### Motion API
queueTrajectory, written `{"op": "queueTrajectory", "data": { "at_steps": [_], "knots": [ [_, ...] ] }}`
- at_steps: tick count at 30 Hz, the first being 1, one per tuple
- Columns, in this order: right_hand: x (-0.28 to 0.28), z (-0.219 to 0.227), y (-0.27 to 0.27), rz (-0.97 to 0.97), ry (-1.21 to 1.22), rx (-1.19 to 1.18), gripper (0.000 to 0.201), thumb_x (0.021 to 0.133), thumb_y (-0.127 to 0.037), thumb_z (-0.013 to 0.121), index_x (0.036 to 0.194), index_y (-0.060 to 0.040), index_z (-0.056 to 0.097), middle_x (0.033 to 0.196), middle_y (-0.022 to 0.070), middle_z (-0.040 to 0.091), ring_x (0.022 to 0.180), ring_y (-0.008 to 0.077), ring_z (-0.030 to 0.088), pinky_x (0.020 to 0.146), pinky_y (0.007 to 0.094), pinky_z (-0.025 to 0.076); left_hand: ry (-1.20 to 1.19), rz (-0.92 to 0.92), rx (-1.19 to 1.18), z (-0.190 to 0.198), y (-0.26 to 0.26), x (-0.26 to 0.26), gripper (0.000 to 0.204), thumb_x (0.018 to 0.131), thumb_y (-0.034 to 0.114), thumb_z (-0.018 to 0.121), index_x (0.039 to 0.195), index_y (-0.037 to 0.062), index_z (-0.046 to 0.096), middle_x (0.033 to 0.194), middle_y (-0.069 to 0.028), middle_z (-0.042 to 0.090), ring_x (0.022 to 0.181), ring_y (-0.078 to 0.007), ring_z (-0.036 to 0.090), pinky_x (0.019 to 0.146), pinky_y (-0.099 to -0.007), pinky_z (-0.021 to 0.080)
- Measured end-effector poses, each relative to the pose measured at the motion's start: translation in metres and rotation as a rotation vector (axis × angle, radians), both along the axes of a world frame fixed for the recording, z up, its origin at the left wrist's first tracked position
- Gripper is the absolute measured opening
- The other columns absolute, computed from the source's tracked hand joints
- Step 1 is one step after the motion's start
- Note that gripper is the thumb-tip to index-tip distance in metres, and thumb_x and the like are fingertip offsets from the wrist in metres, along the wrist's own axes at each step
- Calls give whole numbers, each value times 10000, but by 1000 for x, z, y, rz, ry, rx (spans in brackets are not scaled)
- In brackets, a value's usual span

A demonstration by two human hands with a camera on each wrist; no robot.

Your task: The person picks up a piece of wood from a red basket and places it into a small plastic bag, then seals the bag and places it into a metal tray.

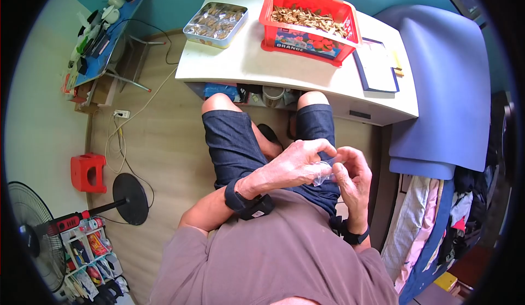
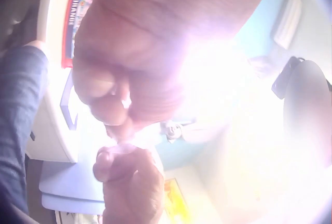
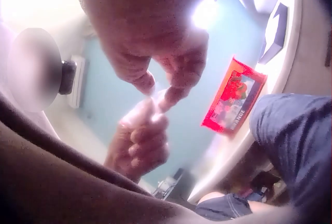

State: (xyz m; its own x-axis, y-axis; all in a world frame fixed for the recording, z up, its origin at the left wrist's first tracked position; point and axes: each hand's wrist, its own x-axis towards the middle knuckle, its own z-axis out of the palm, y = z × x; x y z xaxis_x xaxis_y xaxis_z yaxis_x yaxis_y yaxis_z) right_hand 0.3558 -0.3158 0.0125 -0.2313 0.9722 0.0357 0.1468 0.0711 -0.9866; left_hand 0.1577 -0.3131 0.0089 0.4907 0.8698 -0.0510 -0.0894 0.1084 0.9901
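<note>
A small clear plastic bag (image 1: 322, 172) is held between both hands above the person's lap. My left hand (image 1: 295, 164) grips it with curled fingers, as the right wrist view also shows from below. On the other side, my right hand (image 1: 354, 180) pinches the bag's edge between thumb and fingers; in the right wrist view its fingertips meet those of the left. Ahead on the white table (image 1: 246, 64) stands a red plastic basket (image 1: 306, 45) with brown dried slices (image 1: 309, 19) inside. Left of it, a rectangular tin (image 1: 210, 39) holds several clear packets of brown pieces.
A dark-framed tray (image 1: 380, 89) lies at the table's right. Purple-blue padding (image 1: 443, 97) covers something beside it. A standing fan (image 1: 38, 239), a red stool (image 1: 87, 172) and cables occupy the left floor. A blue side table (image 1: 104, 53) stands far left.
</note>
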Motion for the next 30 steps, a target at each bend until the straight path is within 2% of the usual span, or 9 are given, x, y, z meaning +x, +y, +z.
{"op": "queueTrajectory", "data": {
  "at_steps": [1, 2, 5, 8, 9, 13, 18, 24, 30],
  "knots": [
    [1, -2, 2, 53, 70, -127, 282, 933, -46, 650, 1195, 8, 559, 842, 21, 636, 639, 33, 544, 541, 183, 431, -70, 8, -94, -3, 1, 0, 372, 961, 211, 657, 1248, 5, 542, 632, 16, 543, 567, -36, 505, 506, -226, 396],
    [2, -3, 5, 52, 66, -136, 282, 933, -46, 650, 1195, 8, 559, 842, 21, 636, 639, 33, 544, 541, 183, 431, -139, 17, -188, -5, 3, 0, 377, 956, 202, 665, 1255, 10, 538, 640, 28, 540, 560, -32, 503, 509, -213, 396],
    [4, -12, 16, 88, 193, -354, 279, 969, -134, 632, 1198, 9, 559, 828, 44, 658, 597, 51, 572, 521, 178, 441, -173, 19, -255, -3, 7, -5, 383, 955, 202, 674, 1255, 12, 532, 654, 44, 550, 558, -15, 510, 501, -187, 393],
    [5, -15, 23, 141, 277, -471, 259, 956, -94, 639, 1182, 6, 566, 784, 53, 658, 553, 52, 563, 488, 179, 438, -183, 48, -320, -9, 12, -9, 354, 955, 203, 675, 1223, 18, 539, 658, 50, 561, 551, -8, 511, 490, -176, 385],
    [3, -17, 24, 128, 295, -490, 205, 943, -69, 647, 1127, -1, 587, 746, 56, 655, 514, 56, 556, 460, 179, 430, -156, 64, -350, -11, 13, -9, 337, 954, 202, 674, 1207, 23, 541, 659, 55, 566, 547, -3, 508, 482, -170, 379],
    [-6, -15, 30, 133, 261, -497, 182, 920, -119, 673, 1013, 21, 603, 711, 74, 648, 479, 84, 560, 445, 189, 440, -170, 118, -385, -18, 18, -14, 321, 954, 191, 670, 1194, 26, 536, 660, 58, 570, 529, 3, 493, 462, -161, 361],
    [-17, -14, 37, 132, 337, -513, 206, 926, -150, 672, 1001, 30, 607, 711, 80, 652, 489, 89, 566, 450, 192, 437, -117, 121, -388, -17, 22, -20, 322, 951, 181, 671, 1196, 19, 539, 649, 53, 572, 525, 0, 494, 463, -168, 370],
    [-26, -14, 39, 133, 218, -536, 182, 950, -156, 649, 888, 12, 616, 683, 76, 645, 471, 81, 545, 443, 203, 420, -34, 137, -398, -14, 21, -32, 317, 945, 153, 670, 1206, 20, 548, 622, 47, 566, 520, -8, 506, 467, -183, 384],
    [-31, -13, 43, 128, 262, -487, 170, 961, -153, 648, 867, -15, 614, 699, 57, 652, 488, 68, 550, 452, 197, 421, 87, 244, -208, -7, 18, -36, 250, 948, 93, 642, 1179, 26, 575, 569, 47, 531, 522, -15, 503, 481, -200, 406]
  ]
}}
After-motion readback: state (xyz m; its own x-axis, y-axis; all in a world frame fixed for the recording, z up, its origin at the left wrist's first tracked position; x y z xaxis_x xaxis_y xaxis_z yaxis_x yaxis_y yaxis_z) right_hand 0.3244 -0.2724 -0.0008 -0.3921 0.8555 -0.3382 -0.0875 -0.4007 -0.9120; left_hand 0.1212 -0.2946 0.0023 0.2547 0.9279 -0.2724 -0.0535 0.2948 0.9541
